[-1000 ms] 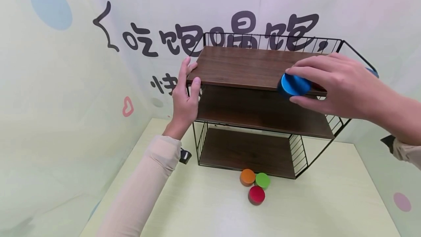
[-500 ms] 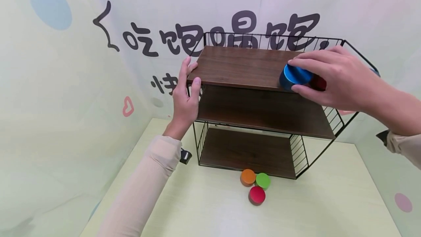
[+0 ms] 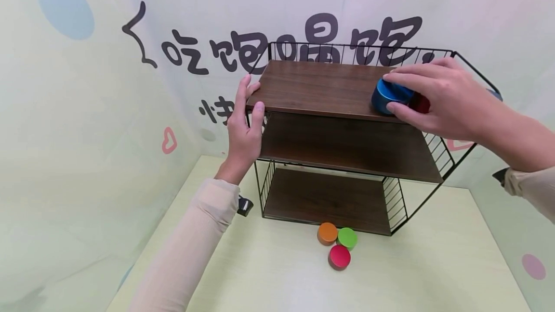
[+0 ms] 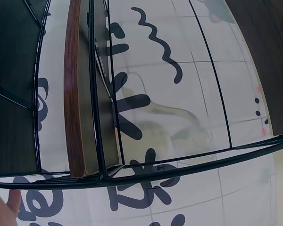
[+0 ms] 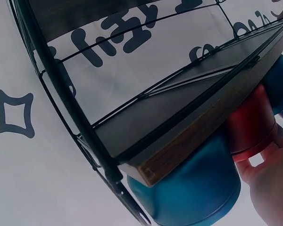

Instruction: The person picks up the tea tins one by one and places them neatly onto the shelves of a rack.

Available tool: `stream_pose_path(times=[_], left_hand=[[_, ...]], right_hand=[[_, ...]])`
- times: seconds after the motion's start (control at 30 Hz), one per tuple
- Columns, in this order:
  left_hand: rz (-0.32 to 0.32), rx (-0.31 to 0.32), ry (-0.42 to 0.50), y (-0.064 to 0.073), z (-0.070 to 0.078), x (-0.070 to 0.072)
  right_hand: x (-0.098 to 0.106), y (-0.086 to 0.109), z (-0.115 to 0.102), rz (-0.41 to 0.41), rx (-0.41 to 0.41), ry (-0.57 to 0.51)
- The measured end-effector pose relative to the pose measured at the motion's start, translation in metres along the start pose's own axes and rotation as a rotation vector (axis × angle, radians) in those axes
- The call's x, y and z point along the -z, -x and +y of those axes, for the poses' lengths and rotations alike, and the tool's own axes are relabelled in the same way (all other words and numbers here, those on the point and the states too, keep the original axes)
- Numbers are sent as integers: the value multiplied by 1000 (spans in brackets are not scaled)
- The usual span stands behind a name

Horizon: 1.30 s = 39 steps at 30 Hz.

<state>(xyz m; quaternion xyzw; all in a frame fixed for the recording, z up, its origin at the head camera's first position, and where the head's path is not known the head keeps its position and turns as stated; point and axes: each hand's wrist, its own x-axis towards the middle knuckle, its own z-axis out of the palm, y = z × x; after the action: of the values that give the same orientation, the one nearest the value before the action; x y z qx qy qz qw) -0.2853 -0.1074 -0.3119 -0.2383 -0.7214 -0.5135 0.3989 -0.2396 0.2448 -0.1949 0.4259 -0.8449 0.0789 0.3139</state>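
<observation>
A blue canister [image 3: 390,98] sits at the right near part of the top board [image 3: 321,85], clamped between the thumb and fingers of the right hand [image 3: 455,102]; whether its base touches the wood is unclear. A red canister [image 3: 420,104], just to its right, is partly covered by that hand. The right wrist view shows a second blue canister [image 5: 193,188] at the board's right end, its lower edge cut off. The left hand [image 3: 244,131] grips the board's left end, thumb near, fingertips partly hidden. Below, orange [image 3: 327,233], green [image 3: 347,238] and crimson [image 3: 339,257] pieces cluster on the table [image 3: 442,264]. A dark object [image 3: 244,206], part-hidden by the left sleeve [image 3: 212,206], is indistinct.
</observation>
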Motion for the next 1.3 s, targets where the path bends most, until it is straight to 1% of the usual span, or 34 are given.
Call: stream_pose_path(times=[0.17,0.4,0.53,0.63,0.7,0.87,0.97,1.1,1.13,1.3], left_hand=[[2,-7,-6,1,-1,0],[6,-23,0,1,0,-1],[9,-14,5,1,1,-1],[10,-6,4,1,2,-1],[8,-6,4,1,5,-1],[5,4,25,0,27,2],[2,12,29,1,35,3],[-1,8,29,0,36,3],[-1,6,29,0,34,2],[4,1,16,0,12,-1]], right_hand=[[-3,-1,0,-1,-5,7],[-5,0,0,-38,-37,39],[-5,0,0,-32,-22,54],[-3,-1,-1,-10,-13,65],[-2,0,-3,15,-11,64],[1,4,-9,89,-12,63],[3,7,-12,140,-9,57],[6,13,-17,195,-12,34],[7,14,-19,197,-9,35],[9,20,-28,234,0,16]])
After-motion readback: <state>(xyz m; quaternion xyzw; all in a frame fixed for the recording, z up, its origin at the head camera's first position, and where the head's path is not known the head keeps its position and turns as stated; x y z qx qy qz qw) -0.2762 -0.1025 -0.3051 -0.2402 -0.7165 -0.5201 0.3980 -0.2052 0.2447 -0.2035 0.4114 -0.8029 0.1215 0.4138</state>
